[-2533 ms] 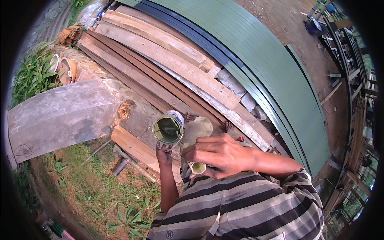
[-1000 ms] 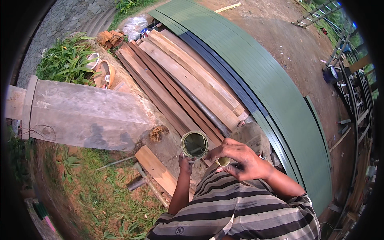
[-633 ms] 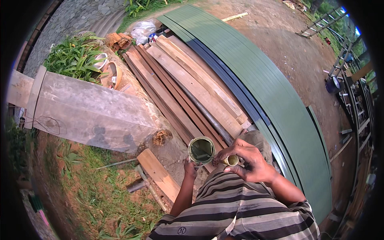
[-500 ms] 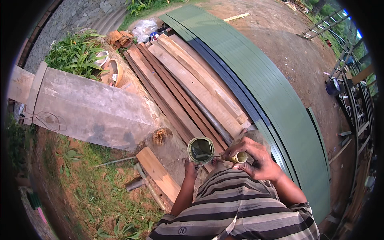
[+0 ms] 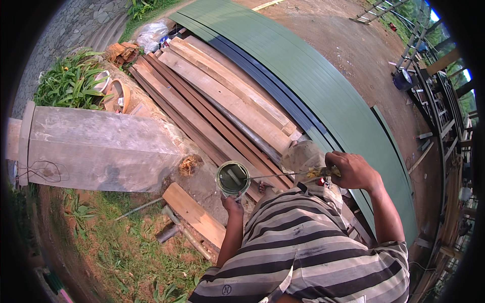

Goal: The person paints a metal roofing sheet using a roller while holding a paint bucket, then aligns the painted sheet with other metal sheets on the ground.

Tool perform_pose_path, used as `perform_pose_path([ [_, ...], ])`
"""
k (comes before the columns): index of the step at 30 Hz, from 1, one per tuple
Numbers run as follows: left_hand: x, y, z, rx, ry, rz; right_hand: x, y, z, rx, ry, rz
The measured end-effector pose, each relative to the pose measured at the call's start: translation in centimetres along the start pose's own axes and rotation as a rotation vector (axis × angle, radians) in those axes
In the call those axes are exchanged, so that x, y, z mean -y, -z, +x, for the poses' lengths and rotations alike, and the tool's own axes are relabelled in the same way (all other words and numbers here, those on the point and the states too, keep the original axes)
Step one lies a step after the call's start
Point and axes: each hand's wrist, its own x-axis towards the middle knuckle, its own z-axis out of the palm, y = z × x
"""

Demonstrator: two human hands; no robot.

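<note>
Low in front of me, my left hand (image 5: 232, 204) grips an open paint can (image 5: 219, 186) from its near side. Grey-green paint coats the inside of the can. The short grey head of a paint roller (image 5: 233, 177) rests inside it. From there its thin metal rod runs right to a yellowish, paint-stained handle. Closed around that handle is my right hand (image 5: 349, 170), palm down, to the right of the can. Part of the handle is hidden under the fingers.
Long timber planks (image 5: 227, 93) and dark brown bars lie beyond the can, beside long green metal sheets (image 5: 283, 60). A concrete pillar (image 5: 101, 146) lies left. Nearer are a short board (image 5: 194, 214) and a hammer-like tool (image 5: 169, 231) on grass. Ladders (image 5: 376, 11) stand far right.
My right hand has moved right, away from the can, and turned; the roller's rod now shows at length. The view has shifted, so the surroundings sit further left.
</note>
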Motion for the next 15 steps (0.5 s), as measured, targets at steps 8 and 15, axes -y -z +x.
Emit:
perform_pose_path([
  [8, -2.3, -0.1, 1.4, 0.094, -0.019, 0.028, 0.5, -4.6, -1.1, 0.059, 0.024, -0.168],
  [15, -1.7, -0.3, 2.4, -0.017, 0.09, 0.117, 1.6, -4.3, -3.2, 0.021, -0.074, -0.192],
])
